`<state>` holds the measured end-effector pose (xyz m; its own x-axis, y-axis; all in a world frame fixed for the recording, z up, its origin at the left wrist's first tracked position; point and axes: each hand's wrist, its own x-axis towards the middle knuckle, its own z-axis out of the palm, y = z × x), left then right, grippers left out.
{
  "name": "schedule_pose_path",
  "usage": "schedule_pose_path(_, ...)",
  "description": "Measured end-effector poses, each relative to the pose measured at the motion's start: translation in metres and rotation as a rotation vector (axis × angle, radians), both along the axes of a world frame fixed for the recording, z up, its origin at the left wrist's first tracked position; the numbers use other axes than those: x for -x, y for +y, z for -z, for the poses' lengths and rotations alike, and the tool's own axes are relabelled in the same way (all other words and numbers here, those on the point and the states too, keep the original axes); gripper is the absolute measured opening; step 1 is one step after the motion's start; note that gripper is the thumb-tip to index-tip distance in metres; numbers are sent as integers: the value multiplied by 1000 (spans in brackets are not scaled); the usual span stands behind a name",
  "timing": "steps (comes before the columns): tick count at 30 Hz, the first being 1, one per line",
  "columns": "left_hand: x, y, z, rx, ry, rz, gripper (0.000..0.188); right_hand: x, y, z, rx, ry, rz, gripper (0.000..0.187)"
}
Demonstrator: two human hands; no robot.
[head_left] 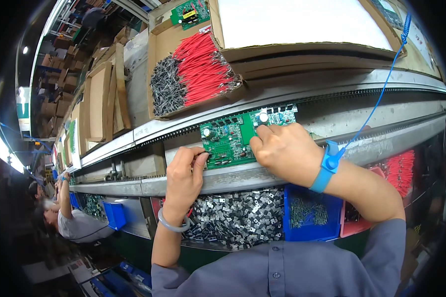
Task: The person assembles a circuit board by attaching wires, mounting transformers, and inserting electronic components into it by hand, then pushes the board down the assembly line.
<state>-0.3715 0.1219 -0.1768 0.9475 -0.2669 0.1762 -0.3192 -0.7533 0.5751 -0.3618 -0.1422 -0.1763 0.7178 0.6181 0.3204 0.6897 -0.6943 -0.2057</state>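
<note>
Both hands are at a green circuit board (233, 136) that lies across the two metal rails of the conveyor line (282, 104). The step in hand looks like seating small parts into the board, and doing it well would mean keeping the board flat and steady on the rails with one hand while the other presses straight down, so no lead bends or misses its hole. The left hand (184, 173) rests at the board's near left corner, fingers curled with the tips touching its edge; whether it pinches a part there I cannot tell. The right hand (282, 151), with a blue wrist strap (328, 164) and its coiled blue cord (381, 89), lies over the board's right half, fingertips bent down onto the surface, closed narrow as if pressing. Just below the rails, under the forearms, a tray of small grey parts (243, 218) sits beside a blue bin (312, 213). Beyond the board, a cardboard box holds red wires (203, 67).
</note>
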Motion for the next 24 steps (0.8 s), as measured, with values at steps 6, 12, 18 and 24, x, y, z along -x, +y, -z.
schedule_pose_path(6, 0, 3, 5, 160, 86, -83, 11, 0, 1, -1, -4, -4, -10, 7)
schedule_pose_path(12, 1, 13, 11, 283, 240, -92, 12, -1, 0, 0, -11, 1, -7, 7)
schedule_pose_path(18, 2, 13, 4, 213, 239, -75, 15, -1, 0, 0, -24, -10, -5, 6)
schedule_pose_path(24, 1, 8, 2, 54, 91, -6, 16, -1, 0, 1, -40, -15, 1, 7)
